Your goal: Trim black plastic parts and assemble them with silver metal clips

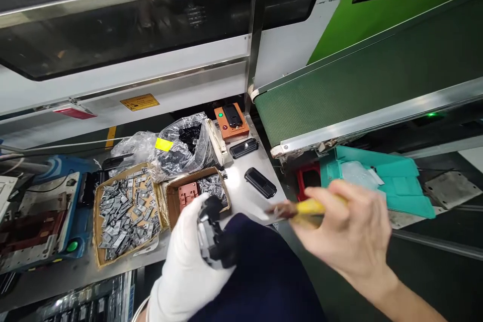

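Note:
My left hand, in a white glove, is closed around a black plastic part with a grey piece in it. My bare right hand grips yellow-handled pliers, whose dark metal head points left, toward the held part but apart from it. Motion blurs the pliers' jaws. Beyond my hands, a black plastic housing lies on the metal table, with another black housing behind it. A third black housing rests on an orange fixture block.
Left of my hands stand a cardboard box of small grey parts and a smaller box with a reddish block. Behind them sits a clear plastic bag of black parts. A green conveyor slopes up rightward above a teal bin.

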A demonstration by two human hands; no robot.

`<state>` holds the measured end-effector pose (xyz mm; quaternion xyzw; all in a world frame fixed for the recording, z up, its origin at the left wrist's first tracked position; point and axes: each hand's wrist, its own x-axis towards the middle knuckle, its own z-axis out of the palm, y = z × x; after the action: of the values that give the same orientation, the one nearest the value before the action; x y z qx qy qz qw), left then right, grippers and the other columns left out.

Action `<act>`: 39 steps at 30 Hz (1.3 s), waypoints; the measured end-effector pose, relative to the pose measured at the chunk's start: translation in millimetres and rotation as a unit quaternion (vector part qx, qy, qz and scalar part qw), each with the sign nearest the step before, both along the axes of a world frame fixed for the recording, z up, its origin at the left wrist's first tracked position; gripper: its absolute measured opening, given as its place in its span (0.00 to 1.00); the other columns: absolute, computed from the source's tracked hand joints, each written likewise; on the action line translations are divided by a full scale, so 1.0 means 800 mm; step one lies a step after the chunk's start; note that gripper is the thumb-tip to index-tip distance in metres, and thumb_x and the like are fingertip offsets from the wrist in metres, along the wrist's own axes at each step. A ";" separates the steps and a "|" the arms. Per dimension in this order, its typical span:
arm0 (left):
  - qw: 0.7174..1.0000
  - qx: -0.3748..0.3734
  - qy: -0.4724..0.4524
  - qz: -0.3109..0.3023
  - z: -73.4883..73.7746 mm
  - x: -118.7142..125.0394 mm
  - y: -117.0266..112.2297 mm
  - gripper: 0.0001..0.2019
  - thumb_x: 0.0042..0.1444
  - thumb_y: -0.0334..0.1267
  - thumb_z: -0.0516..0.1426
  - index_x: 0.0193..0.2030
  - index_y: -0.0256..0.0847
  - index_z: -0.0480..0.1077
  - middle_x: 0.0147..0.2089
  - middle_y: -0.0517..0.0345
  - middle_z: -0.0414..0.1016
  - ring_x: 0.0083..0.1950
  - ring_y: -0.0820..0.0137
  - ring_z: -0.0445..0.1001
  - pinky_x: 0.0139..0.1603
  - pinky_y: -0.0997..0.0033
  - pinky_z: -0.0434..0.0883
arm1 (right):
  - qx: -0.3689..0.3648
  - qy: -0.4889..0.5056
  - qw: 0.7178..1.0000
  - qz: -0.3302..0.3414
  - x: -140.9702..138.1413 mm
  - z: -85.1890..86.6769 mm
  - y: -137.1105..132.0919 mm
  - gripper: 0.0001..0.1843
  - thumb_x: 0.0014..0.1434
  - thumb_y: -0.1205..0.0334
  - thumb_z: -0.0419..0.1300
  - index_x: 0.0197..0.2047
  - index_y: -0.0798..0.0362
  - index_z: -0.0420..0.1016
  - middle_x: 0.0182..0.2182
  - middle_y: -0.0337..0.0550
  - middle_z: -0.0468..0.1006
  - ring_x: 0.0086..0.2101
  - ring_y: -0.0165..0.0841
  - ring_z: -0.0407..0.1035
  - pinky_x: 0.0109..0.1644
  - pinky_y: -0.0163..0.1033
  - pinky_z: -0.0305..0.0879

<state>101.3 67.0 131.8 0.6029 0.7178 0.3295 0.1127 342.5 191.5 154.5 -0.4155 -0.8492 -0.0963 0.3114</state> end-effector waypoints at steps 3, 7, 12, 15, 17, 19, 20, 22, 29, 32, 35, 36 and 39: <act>0.999 0.005 0.001 0.036 -0.005 -0.006 0.005 0.37 0.53 0.37 0.60 0.69 0.40 0.54 0.57 0.40 0.72 0.56 0.49 0.77 0.56 0.43 0.78 | -0.285 0.186 0.938 0.070 0.010 -0.016 0.013 0.13 0.67 0.54 0.58 0.53 0.45 0.64 0.41 0.45 0.71 0.38 0.40 0.71 0.41 0.45 0.70; 0.999 -0.017 -0.026 0.020 -0.021 0.005 0.013 0.39 0.55 0.40 0.60 0.72 0.42 0.51 0.60 0.39 0.71 0.59 0.49 0.76 0.59 0.41 0.76 | -0.590 0.375 0.686 0.202 -0.022 -0.045 -0.017 0.14 0.65 0.50 0.60 0.48 0.46 0.64 0.48 0.47 0.73 0.45 0.39 0.74 0.50 0.47 0.73; 0.997 -0.030 0.060 -0.031 -0.049 0.022 0.016 0.44 0.58 0.45 0.59 0.76 0.40 0.41 0.65 0.29 0.67 0.63 0.40 0.73 0.56 0.36 0.76 | -0.611 0.449 0.646 0.090 -0.089 -0.065 -0.069 0.21 0.49 0.53 0.69 0.37 0.48 0.62 0.42 0.44 0.73 0.44 0.41 0.71 0.52 0.49 0.67; 0.990 -0.093 0.046 -0.094 -0.047 0.013 0.014 0.51 0.61 0.51 0.61 0.78 0.42 0.29 0.68 0.25 0.63 0.67 0.39 0.68 0.58 0.37 0.74 | -0.586 0.503 0.634 0.035 -0.099 -0.074 -0.071 0.21 0.49 0.51 0.67 0.34 0.47 0.58 0.31 0.35 0.65 0.32 0.33 0.63 0.39 0.40 0.66; 0.978 -0.121 0.002 -0.172 -0.039 0.000 0.011 0.53 0.62 0.58 0.58 0.77 0.42 0.24 0.70 0.22 0.58 0.68 0.41 0.65 0.59 0.39 0.73 | -0.601 0.517 0.605 0.069 -0.093 -0.079 -0.069 0.22 0.51 0.50 0.67 0.34 0.47 0.56 0.29 0.33 0.61 0.27 0.30 0.58 0.32 0.37 0.61; 0.962 -0.135 -0.048 -0.232 -0.033 -0.012 0.008 0.50 0.64 0.59 0.55 0.77 0.44 0.25 0.72 0.24 0.56 0.68 0.45 0.65 0.59 0.43 0.73 | -0.610 0.512 0.598 0.090 -0.084 -0.084 -0.068 0.22 0.51 0.51 0.67 0.33 0.47 0.55 0.27 0.32 0.59 0.26 0.29 0.55 0.30 0.35 0.58; 0.959 -0.131 -0.059 -0.243 -0.032 -0.017 0.007 0.47 0.66 0.57 0.54 0.78 0.46 0.27 0.72 0.28 0.57 0.68 0.48 0.67 0.60 0.45 0.74 | -0.611 0.509 0.599 0.089 -0.080 -0.087 -0.070 0.22 0.52 0.51 0.67 0.33 0.47 0.55 0.27 0.31 0.58 0.26 0.29 0.54 0.30 0.35 0.57; 0.965 -0.114 -0.035 -0.232 -0.038 -0.020 0.005 0.38 0.69 0.49 0.54 0.77 0.53 0.37 0.71 0.38 0.62 0.67 0.53 0.69 0.61 0.51 0.74 | -0.616 0.505 0.599 0.076 -0.075 -0.092 -0.074 0.22 0.51 0.52 0.68 0.33 0.48 0.56 0.28 0.32 0.57 0.27 0.29 0.54 0.31 0.35 0.57; 0.986 -0.064 -0.033 -0.149 -0.082 -0.006 0.008 0.20 0.69 0.35 0.54 0.66 0.52 0.65 0.64 0.53 0.71 0.64 0.66 0.73 0.64 0.67 0.74 | -0.664 0.490 0.564 0.001 -0.085 -0.119 -0.087 0.25 0.53 0.41 0.69 0.36 0.48 0.61 0.29 0.33 0.57 0.29 0.30 0.54 0.33 0.36 0.58; 0.991 -0.030 -0.038 -0.128 -0.090 -0.005 0.010 0.18 0.69 0.35 0.55 0.64 0.49 0.67 0.62 0.51 0.73 0.62 0.65 0.75 0.61 0.66 0.76 | -0.658 0.481 0.577 -0.041 -0.091 -0.134 -0.092 0.27 0.51 0.38 0.70 0.37 0.48 0.63 0.32 0.36 0.61 0.32 0.32 0.59 0.39 0.37 0.62; 0.993 -0.005 -0.048 -0.109 -0.094 -0.007 0.008 0.17 0.68 0.35 0.55 0.63 0.45 0.67 0.58 0.49 0.75 0.58 0.65 0.76 0.60 0.62 0.77 | -0.674 0.488 0.551 -0.059 -0.101 -0.148 -0.096 0.29 0.47 0.37 0.73 0.39 0.47 0.68 0.37 0.39 0.67 0.40 0.36 0.64 0.48 0.40 0.66; 0.994 0.003 -0.049 -0.095 -0.097 -0.006 0.006 0.16 0.68 0.35 0.56 0.61 0.43 0.68 0.56 0.48 0.75 0.57 0.64 0.76 0.59 0.61 0.78 | -0.681 0.500 0.530 -0.074 -0.106 -0.153 -0.097 0.30 0.44 0.37 0.74 0.41 0.46 0.70 0.40 0.40 0.69 0.45 0.38 0.65 0.51 0.41 0.66; 0.995 0.045 -0.047 -0.070 -0.116 -0.002 -0.010 0.02 0.67 0.33 0.56 0.43 0.41 0.71 0.42 0.54 0.76 0.44 0.67 0.76 0.47 0.65 0.78 | -0.673 0.573 0.430 -0.184 -0.128 -0.164 -0.094 0.39 0.31 0.42 0.79 0.46 0.44 0.73 0.49 0.39 0.72 0.58 0.41 0.62 0.56 0.38 0.67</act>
<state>99.8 59.1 39.3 0.6399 0.6524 0.3804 0.1420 239.9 116.3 23.0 -0.5994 -0.1757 0.7110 0.3230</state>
